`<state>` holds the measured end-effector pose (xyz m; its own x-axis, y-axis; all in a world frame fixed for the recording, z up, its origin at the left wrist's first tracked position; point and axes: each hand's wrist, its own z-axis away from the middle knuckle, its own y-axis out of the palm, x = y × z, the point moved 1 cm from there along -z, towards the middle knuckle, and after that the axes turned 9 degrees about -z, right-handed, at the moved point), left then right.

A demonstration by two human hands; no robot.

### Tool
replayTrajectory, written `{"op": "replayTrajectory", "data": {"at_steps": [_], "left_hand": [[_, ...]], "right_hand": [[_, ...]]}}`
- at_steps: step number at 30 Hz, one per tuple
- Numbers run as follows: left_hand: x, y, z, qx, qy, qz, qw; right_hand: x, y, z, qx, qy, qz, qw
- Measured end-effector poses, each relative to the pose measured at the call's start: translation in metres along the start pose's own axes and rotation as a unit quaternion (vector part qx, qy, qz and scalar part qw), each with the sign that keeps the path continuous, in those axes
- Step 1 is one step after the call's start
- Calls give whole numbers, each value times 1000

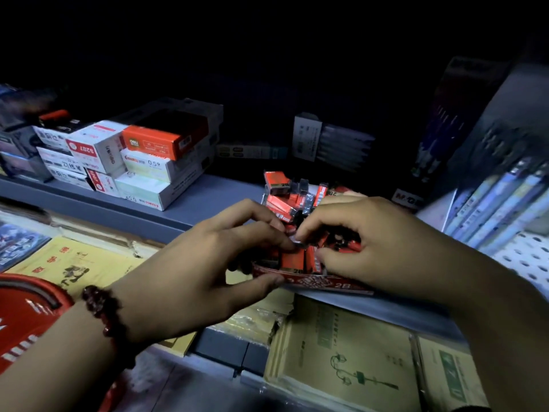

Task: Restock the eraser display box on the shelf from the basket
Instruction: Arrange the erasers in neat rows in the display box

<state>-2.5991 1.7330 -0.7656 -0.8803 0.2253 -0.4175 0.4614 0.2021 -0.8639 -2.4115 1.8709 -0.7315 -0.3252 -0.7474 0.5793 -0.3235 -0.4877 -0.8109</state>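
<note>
Eraser display box (pixel 320 282) sat at the shelf's (pixel 208 200) front edge, heaped. Left hand (pixel 202 263) and right hand (pixel 371 242): curled fingers pinched erasers (pixel 292 258) inside (arranging step, judged). Next: seat them flat, then reach for the basket (pixel 26 322) below the shelf.

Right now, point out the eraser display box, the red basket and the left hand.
eraser display box (pixel 332 285): head view, on its printed front wall.
red basket (pixel 17 322): head view, on its red side wall.
left hand (pixel 190 272): head view, on the back of the hand.
</note>
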Motion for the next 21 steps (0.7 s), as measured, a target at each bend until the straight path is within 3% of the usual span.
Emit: {"op": "replayTrajectory", "data": {"at_steps": [5, 21], "left_hand": [[-1, 1, -2, -12, -2, -3, 1000], [-5, 7, -4, -19, -16, 42, 999]], "right_hand": [[0, -3, 3, 48, 0, -30, 998], [1, -2, 5, -27, 26, -144, 989]]}}
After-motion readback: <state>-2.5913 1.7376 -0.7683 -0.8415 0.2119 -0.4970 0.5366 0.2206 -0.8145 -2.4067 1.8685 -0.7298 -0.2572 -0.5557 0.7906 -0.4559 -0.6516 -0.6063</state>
